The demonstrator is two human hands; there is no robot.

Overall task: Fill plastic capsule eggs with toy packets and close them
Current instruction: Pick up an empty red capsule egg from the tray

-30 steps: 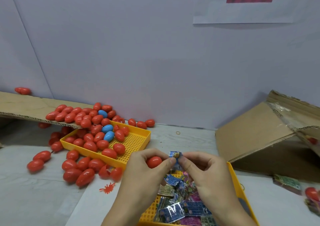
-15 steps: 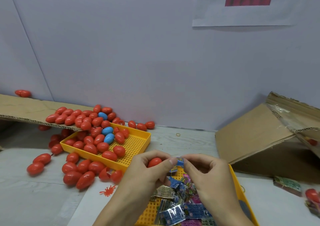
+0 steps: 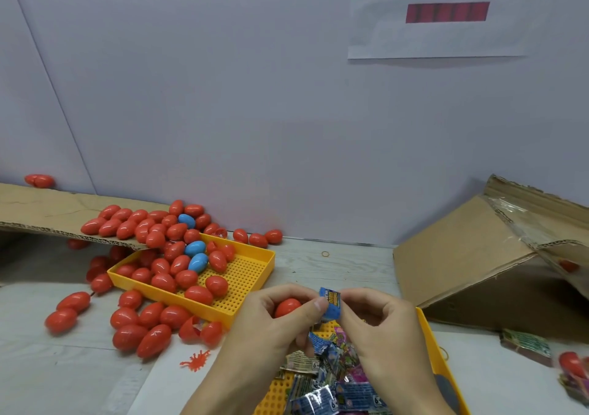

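Left hand point(image 3: 271, 322) cups a red capsule egg point(image 3: 287, 307), fingers curled round it, thumb tip meeting the blue toy packet point(image 3: 330, 303). Right hand point(image 3: 379, 328) pinches that packet from the other side, so both hands clamp on it, held upright just beside the egg. Likely reason: packet is being folded or squeezed small so it fits inside the shell. Whether the egg is open or closed can't be told, fingers hide most of it.

Hands work directly above the near yellow tray point(image 3: 441, 363), which holds the packet pile point(image 3: 334, 379) (short reach for the next one, and a dropped packet falls back into stock). Far yellow tray point(image 3: 255, 274) sits to the left, heaped with red eggs and a few blue eggs point(image 3: 195, 248); more red eggs point(image 3: 149, 335) spill onto the table point(image 3: 334, 265) and along a cardboard flap point(image 3: 47, 214), probably an overflow from the box. One split-open egg point(image 3: 191, 330) lies at the tray corner. Cardboard box point(image 3: 478, 261) lies tipped at right. Small red toy bug point(image 3: 196, 360) lies on the table near the left wrist.

Step judged: packet prep before insertion, egg not yet filled
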